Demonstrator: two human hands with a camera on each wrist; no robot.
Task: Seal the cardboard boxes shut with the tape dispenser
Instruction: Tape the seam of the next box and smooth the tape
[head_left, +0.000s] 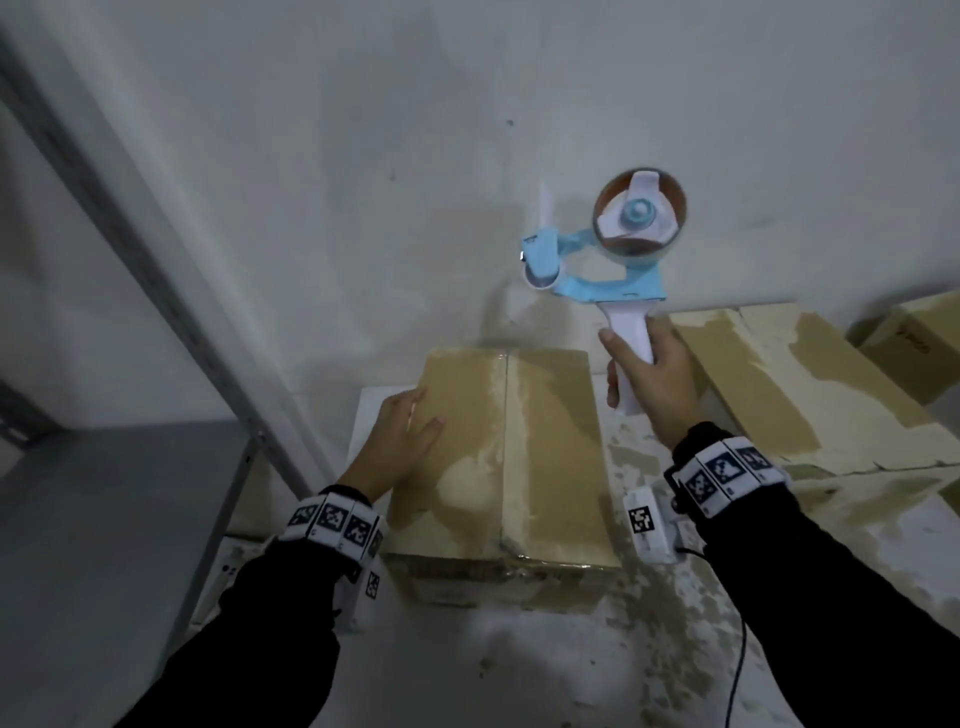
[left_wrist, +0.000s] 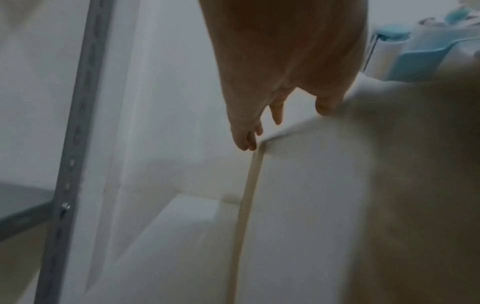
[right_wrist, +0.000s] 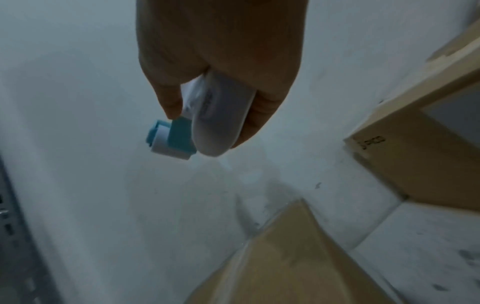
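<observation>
A closed cardboard box (head_left: 519, 447) stands on the floor against the wall, with clear tape along its centre seam. My left hand (head_left: 402, 441) lies flat on the box's left flap, fingers straight; in the left wrist view the fingers (left_wrist: 244, 139) reach past the box's far left edge (left_wrist: 298, 185). My right hand (head_left: 649, 374) grips the white handle of a blue and white tape dispenser (head_left: 613, 244), raised above the box's far right corner. Its tape roll sits on top and its blue head points left. In the right wrist view the hand (right_wrist: 215, 86) wraps the handle and the dispenser (right_wrist: 171, 139) hangs in front of the wall.
A larger cardboard box (head_left: 795, 384) lies to the right, with another box (head_left: 919, 343) behind it by the wall. A grey metal shelf upright (head_left: 156, 249) slants down at the left, with a grey shelf board (head_left: 114, 493) beside it. The pale floor (head_left: 571, 660) is stained.
</observation>
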